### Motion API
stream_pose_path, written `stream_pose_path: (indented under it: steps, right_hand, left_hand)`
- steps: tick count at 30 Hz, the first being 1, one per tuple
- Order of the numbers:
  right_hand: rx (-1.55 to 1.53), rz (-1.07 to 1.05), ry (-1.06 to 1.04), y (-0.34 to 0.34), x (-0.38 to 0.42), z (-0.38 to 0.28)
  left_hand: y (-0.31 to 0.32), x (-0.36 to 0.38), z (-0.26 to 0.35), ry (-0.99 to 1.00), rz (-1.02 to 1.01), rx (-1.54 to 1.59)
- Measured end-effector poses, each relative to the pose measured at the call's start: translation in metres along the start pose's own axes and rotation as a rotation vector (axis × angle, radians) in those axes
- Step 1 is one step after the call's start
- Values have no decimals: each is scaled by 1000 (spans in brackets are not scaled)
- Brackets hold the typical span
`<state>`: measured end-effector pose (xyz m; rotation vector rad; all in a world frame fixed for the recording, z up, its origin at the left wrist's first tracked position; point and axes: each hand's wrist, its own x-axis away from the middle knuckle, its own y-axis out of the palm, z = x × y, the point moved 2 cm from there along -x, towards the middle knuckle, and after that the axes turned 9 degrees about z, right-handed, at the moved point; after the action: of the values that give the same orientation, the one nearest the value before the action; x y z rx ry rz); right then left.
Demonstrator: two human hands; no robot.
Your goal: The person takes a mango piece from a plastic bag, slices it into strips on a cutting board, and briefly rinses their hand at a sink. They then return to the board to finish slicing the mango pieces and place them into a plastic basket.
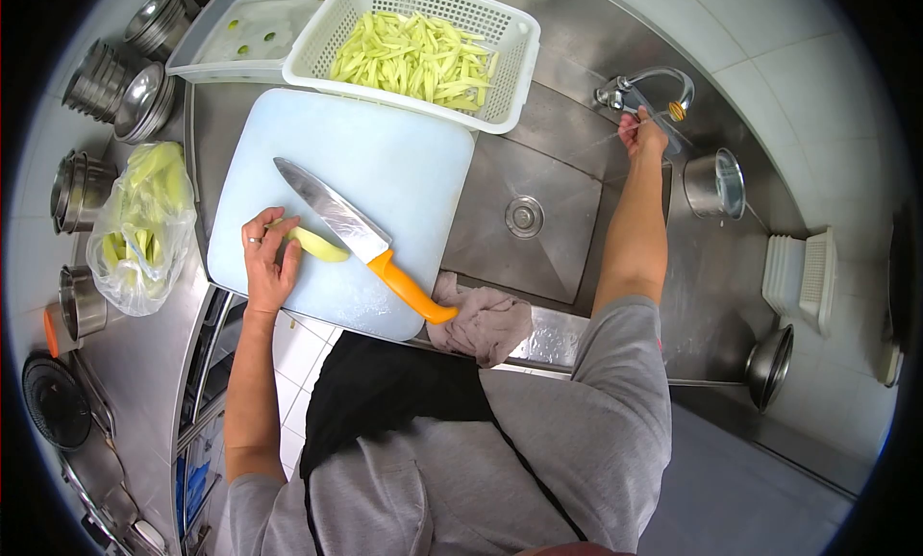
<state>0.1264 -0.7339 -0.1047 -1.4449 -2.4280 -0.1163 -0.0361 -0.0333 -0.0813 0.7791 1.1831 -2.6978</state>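
My left hand (270,258) is on the left part of a light blue cutting board (385,162). Its thumb and fingers close round one end of a pale green peeled vegetable piece (319,246). Beside that piece lies a large knife (361,234), its orange handle toward me and its blade pointing away to the left. My right hand (642,135) reaches across the sink to the tap (654,80), fingers curled near the spout. A thin, see-through streak crosses there; what the fingers grip, if anything, I cannot make out.
A white perforated basket (519,71) holds many pale green strips, with a clear tub (207,61) alongside. A crumpled cloth (481,318) lies at the front edge of the sink (481,205). Left are a bag of vegetables (144,229) and stacked metal bowls; right, a metal pot (713,183).
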Motion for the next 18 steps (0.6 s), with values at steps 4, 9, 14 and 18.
stream_pose_path:
  steps: [4, 9, 14, 18]
  right_hand:
    - [-33, 24, 27, 1, 7, -6]
    - [-337, 165, -71, -22, -18, 6]
    - [-526, 402, -378, -71, 108, -22]
    - [-177, -80, -615, -46, 296, 0]
  left_hand:
    - [1, 0, 0, 11, 4, -7]
    - [6, 5, -13, 74, 50, 24]
    - [3, 7, -11, 6, 27, 34]
    - [-1, 2, -8, -35, 10, 76]
